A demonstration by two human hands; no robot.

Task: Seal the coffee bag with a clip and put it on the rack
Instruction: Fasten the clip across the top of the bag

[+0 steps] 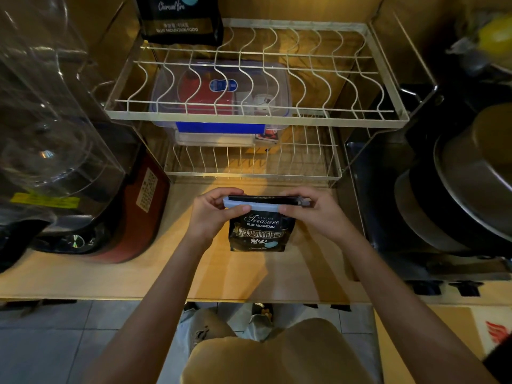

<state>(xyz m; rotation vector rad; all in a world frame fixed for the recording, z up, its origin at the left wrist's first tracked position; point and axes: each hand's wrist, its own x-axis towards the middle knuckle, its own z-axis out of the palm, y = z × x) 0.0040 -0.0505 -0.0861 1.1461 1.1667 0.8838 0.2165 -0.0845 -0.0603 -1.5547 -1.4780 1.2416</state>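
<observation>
A black coffee bag [259,232] stands upright on the wooden counter [83,278], just in front of the white wire rack [257,117]. A long pale blue clip [264,204] lies across the bag's folded top. My left hand [214,210] pinches the clip's left end with the bag top. Over at the clip's right end, by its grey latch [304,202], my right hand [314,212] grips it. A second black coffee bag [180,19] stands at the back left of the rack's top tier.
A clear plastic box [221,106] with a blue lid clasp sits on the rack's lower tier. A red-based appliance with a clear jar [55,162] stands at the left. Stacked metal pans [471,184] fill the right side.
</observation>
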